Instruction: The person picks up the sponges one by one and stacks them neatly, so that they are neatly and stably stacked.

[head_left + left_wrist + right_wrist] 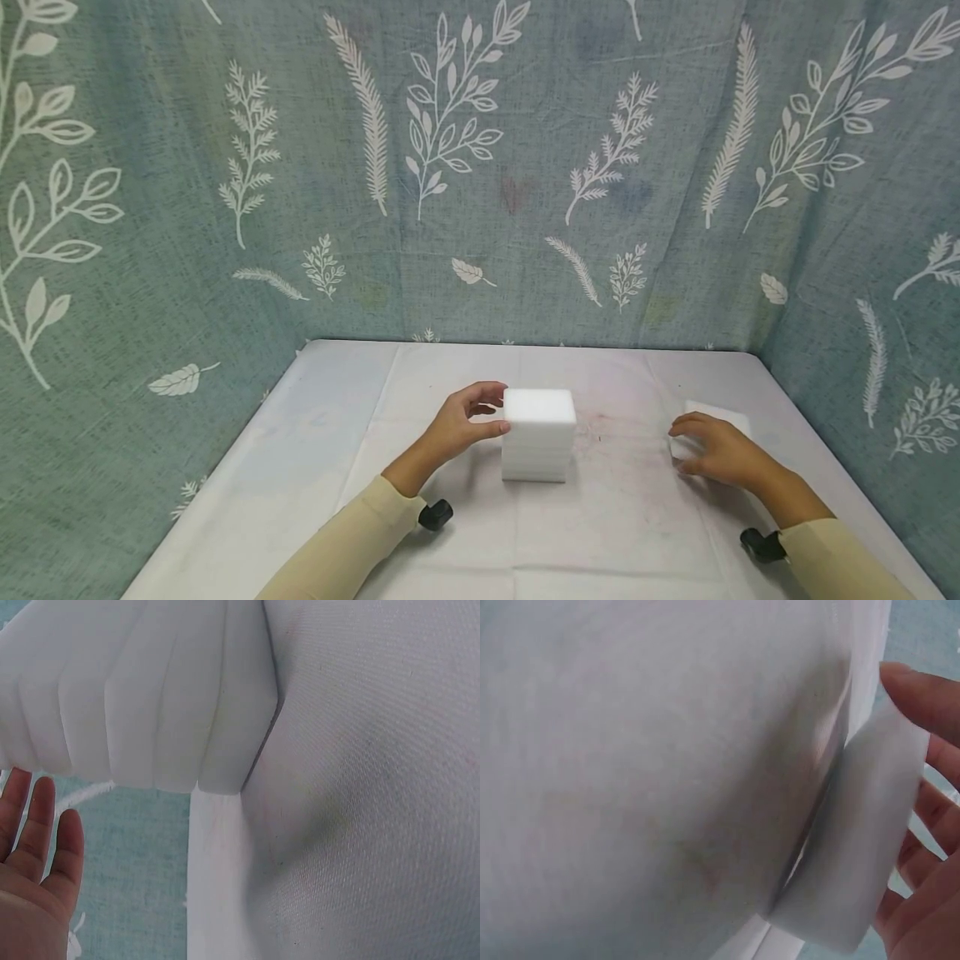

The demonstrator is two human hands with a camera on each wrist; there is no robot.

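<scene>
A stack of several white sponge blocks (537,454) stands upright near the middle of the table. My left hand (463,421) is at its upper left side, with the thumb at the front corner and a fingertip at the back corner. In the left wrist view, the other fingers (70,847) are extended beside the stack. Off to the right, my right hand (716,450) holds a single white sponge block (862,832) low at the table, thumb at one edge and fingers behind it. The hand hides part of that block in the head view.
A white cloth with creases and faint stains covers the table (600,525). Green-blue fabric (517,242) with white leaf prints hangs behind it and at both sides. Each wrist carries a small black device (435,515).
</scene>
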